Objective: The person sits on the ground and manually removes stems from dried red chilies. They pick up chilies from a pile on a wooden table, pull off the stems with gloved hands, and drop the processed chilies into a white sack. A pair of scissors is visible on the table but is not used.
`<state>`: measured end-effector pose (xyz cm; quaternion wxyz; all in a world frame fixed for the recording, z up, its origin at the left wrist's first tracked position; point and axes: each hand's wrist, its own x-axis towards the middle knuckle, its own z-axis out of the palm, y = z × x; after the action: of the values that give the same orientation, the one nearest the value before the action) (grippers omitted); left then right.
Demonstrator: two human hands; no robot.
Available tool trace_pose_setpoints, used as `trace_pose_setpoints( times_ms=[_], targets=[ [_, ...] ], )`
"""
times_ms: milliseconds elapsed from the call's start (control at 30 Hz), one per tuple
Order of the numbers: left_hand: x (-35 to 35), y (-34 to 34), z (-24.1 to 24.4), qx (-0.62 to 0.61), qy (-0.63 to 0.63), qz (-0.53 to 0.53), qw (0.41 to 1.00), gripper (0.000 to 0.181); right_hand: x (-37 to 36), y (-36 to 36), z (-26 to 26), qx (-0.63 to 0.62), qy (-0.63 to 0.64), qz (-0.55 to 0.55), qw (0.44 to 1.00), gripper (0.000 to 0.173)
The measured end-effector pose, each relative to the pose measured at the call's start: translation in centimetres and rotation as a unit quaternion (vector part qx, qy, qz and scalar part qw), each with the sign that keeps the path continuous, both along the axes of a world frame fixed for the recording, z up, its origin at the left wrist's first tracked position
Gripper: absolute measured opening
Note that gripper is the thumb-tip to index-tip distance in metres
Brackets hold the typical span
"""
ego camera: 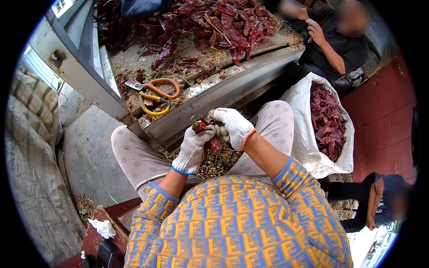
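White knitted gloves cover both of my hands, which meet between my knees. My left hand (193, 147) is closed around dried red chili peppers (212, 144); a stem end shows above its fingers and a red pod hangs below. Against the same peppers, the fingertips of my right hand (233, 126) are bent and touching; whether they pinch a stem is hidden. Scissors (157, 93) with orange and yellow handles lie on the ledge ahead, left of my hands. Beyond them a big heap of dried red chilies (214, 23) covers the platform. Stems and scraps (221, 162) lie below my hands.
An open white woven sack (298, 124) of dried chilies stands by my right knee. A metal post (83, 73) rises at left, near a draped cloth (33, 150). One person (335, 50) sits at upper right; another (368, 201) is at lower right. Crumpled tissue (103, 228) lies at lower left.
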<state>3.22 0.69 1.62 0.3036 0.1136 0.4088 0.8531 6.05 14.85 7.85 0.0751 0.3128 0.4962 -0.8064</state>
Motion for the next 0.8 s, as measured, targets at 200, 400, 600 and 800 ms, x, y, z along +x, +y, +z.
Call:
trace_pose_setpoints(
  times_ms=[200, 400, 600, 800],
  targets=[
    [0.4, -0.3, 1.3, 0.104, -0.123, -0.071, 0.984, 0.012, 0.0, 1.7, -0.6, 0.500, 0.432, 0.137, 0.738, 0.011],
    [0.2, -0.3, 1.0, 0.027, -0.091, -0.063, 0.994, 0.009, 0.7, 0.8, -0.4, 0.577, 0.345, 0.153, 0.724, 0.014],
    [-1.1, -0.6, -1.1, -0.084, 0.102, -0.013, 0.991, 0.014, -0.4, -0.2, -0.8, 0.168, 0.077, 0.084, 0.979, 0.017],
    [-0.2, -0.9, 1.9, -0.123, 0.097, -0.072, 0.985, 0.016, -1.2, 0.2, -1.4, -0.004, -0.097, -0.001, 0.995, 0.018]
  ],
)
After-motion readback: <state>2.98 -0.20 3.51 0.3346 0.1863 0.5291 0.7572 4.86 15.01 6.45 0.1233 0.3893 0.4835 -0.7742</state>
